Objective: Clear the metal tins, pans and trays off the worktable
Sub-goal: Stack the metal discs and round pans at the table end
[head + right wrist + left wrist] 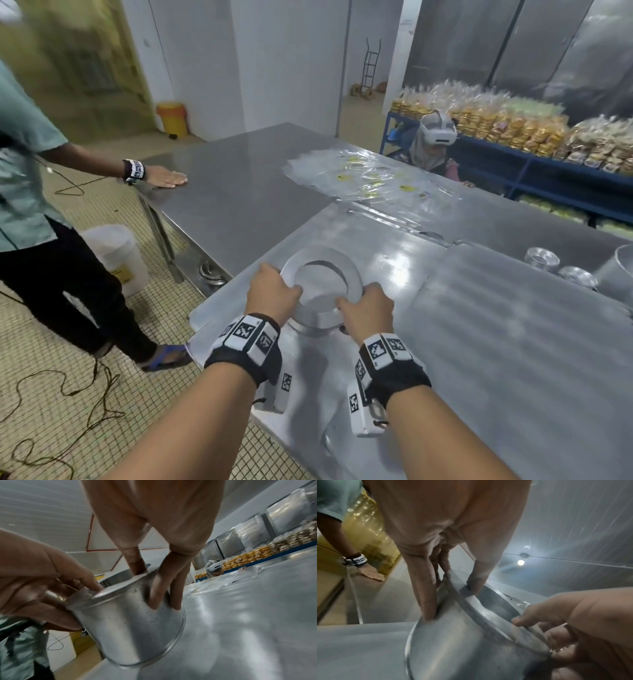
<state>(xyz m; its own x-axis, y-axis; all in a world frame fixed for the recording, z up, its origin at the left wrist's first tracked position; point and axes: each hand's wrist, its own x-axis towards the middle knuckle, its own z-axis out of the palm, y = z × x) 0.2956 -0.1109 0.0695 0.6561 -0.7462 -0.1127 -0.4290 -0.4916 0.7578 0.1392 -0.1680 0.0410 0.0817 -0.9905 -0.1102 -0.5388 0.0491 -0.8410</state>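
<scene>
A round metal tin (pixel 354 274) with a wide flat rim is at the near left end of the steel worktable (pixel 513 342). My left hand (pixel 274 294) grips its left rim and my right hand (pixel 364 308) grips its right rim. In the left wrist view the thumb lies inside the tin (pixel 462 642) and the fingers run down its outer wall. In the right wrist view the tin (pixel 133 628) is tilted, with its base edge close to the tabletop. Each thumb hooks over the rim. Whether the base touches the table cannot be told.
Two small stacks of tins (pixel 541 258) (pixel 579 275) and a larger tin (pixel 620 274) stand at the right edge. Clear plastic bags (pixel 370 178) lie further back. Another person's hand (pixel 164 178) rests on the far left corner. A white bucket (pixel 116 257) and cables are on the floor.
</scene>
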